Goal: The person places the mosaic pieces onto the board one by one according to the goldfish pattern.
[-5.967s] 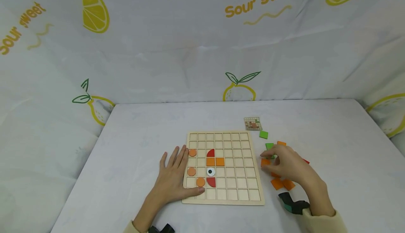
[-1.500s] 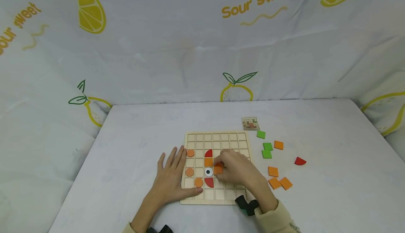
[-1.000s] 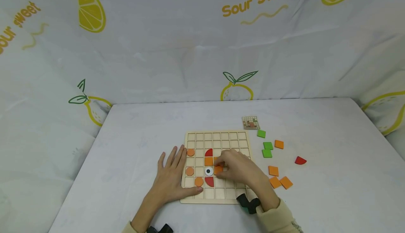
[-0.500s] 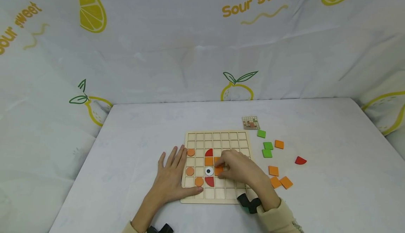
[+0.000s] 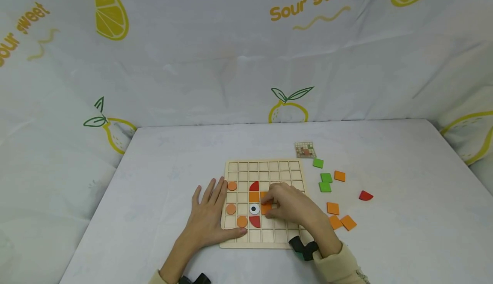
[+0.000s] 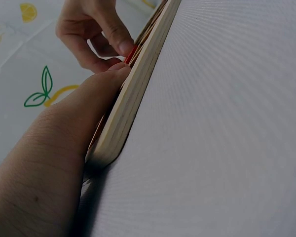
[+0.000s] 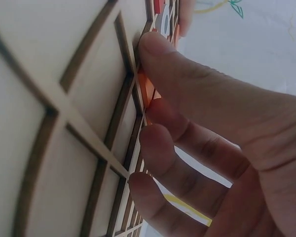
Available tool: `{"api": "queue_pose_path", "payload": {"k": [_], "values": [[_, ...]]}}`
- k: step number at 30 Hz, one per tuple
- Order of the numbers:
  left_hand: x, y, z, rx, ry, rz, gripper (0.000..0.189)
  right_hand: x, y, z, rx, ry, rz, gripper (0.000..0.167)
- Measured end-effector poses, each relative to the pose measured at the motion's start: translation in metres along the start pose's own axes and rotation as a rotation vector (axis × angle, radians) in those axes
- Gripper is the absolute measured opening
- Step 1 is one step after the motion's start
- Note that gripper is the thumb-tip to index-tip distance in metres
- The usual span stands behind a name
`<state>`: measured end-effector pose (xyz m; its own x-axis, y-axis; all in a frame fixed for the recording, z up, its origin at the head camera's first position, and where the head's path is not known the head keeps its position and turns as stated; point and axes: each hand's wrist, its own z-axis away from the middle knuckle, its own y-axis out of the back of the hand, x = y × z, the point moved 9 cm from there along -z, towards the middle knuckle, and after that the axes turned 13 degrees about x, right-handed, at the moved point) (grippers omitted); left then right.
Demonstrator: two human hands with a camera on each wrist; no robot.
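Covering most of the lower view, the white table [image 5: 185, 155] carries a wooden grid board [image 5: 274, 175]; I judge it stiff and rather light, able to slide, so its rim is the good place to hold. The left hand [image 5: 209, 219] lies at the board's left side, fingers straight and a little apart, thumb resting on the near left part. The right hand [image 5: 290, 203] has thumb and forefinger clamped on an orange square tile [image 5: 265, 208], at the cell just right of the eye disc [image 5: 254, 209]; whether fully seated, I cannot tell. This tile seems hard, very light, somewhat slippery, best taken by opposite edges.
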<state>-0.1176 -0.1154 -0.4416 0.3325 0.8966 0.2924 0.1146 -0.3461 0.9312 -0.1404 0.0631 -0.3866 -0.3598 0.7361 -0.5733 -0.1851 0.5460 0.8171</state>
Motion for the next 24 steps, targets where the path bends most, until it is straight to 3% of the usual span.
{"api": "queue_pose_path", "payload": {"k": [16,24], "values": [[0.001,0.0,0.0,-0.007,-0.003,-0.003,0.132,-0.001,0.008,0.003,0.029,0.021,0.005,0.024],[0.001,0.0,0.0,-0.008,-0.004,-0.004,0.132,-0.004,0.016,0.005,0.04,0.098,-0.089,0.023]]}}
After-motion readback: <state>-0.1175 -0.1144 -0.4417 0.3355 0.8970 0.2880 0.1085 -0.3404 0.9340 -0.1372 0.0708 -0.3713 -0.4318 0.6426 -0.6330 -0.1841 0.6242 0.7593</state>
